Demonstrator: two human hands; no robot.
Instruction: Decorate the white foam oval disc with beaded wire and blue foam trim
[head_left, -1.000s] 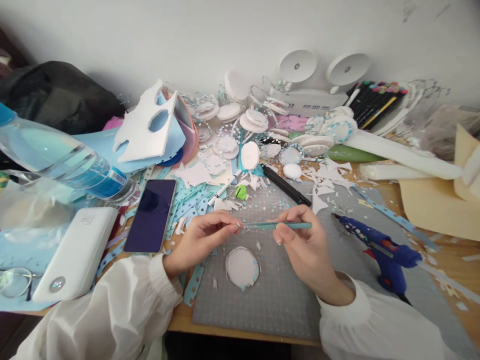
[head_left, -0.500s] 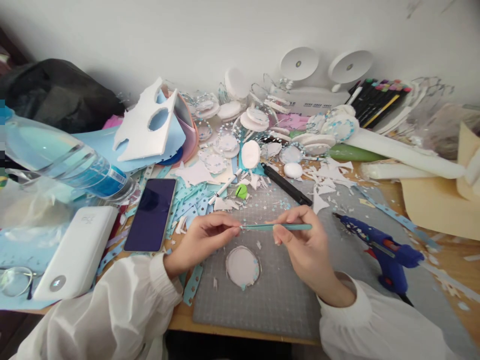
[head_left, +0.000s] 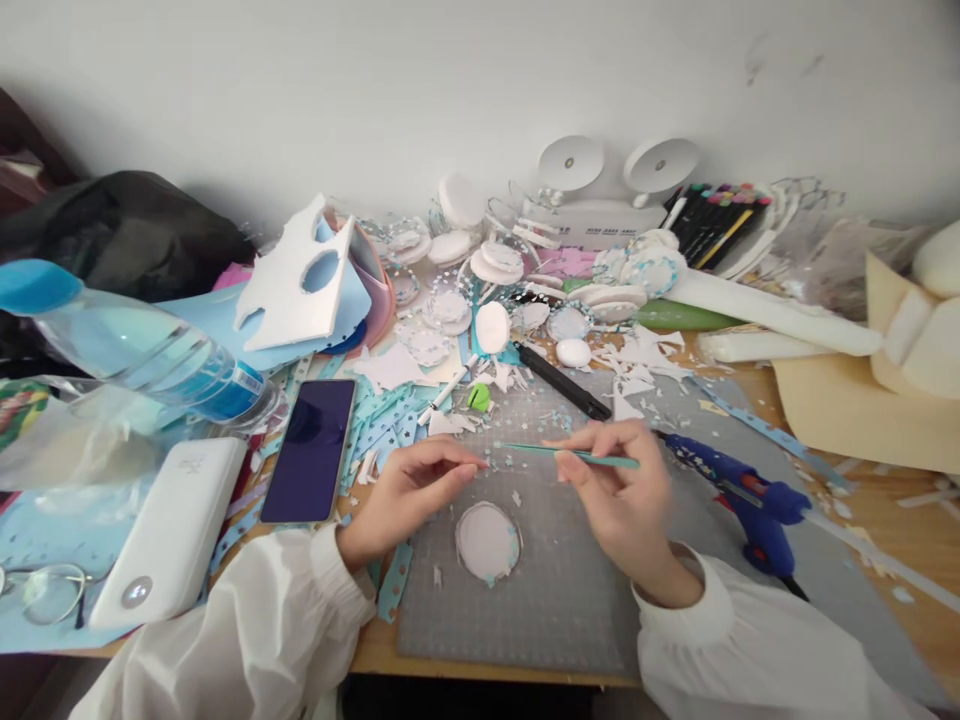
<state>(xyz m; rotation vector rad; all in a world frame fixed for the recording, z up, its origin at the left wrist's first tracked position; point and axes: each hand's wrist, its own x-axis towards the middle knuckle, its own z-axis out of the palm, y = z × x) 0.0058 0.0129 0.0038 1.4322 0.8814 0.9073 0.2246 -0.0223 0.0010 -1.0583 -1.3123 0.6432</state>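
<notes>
My right hand [head_left: 619, 490] grips teal tweezers [head_left: 600, 458], whose thin tips point left above the grey cutting mat [head_left: 570, 610]. Facing it, my left hand [head_left: 424, 490] has its thumb and forefinger pinched together. Whatever sits at those fingertips is too small to name. A gap separates the tweezer tips from the left fingers. Below, between the hands, a round white disc [head_left: 486, 543] lies flat on the mat, with small pale blue pieces along its right and lower rim. Tiny blue and white bits lie scattered near the left fingertips.
A blue glue gun [head_left: 750, 495] lies to the right. Behind are a black pen-like tool [head_left: 562, 382], a green item [head_left: 478, 397] and several decorated white discs [head_left: 495, 262]. A phone [head_left: 309, 450], a white power bank [head_left: 172, 530] and a water bottle [head_left: 165, 355] occupy the left.
The tweezer tips have drawn back to the right, away from my left fingertips. The camera view has shifted slightly. The disc stays where it was on the mat.
</notes>
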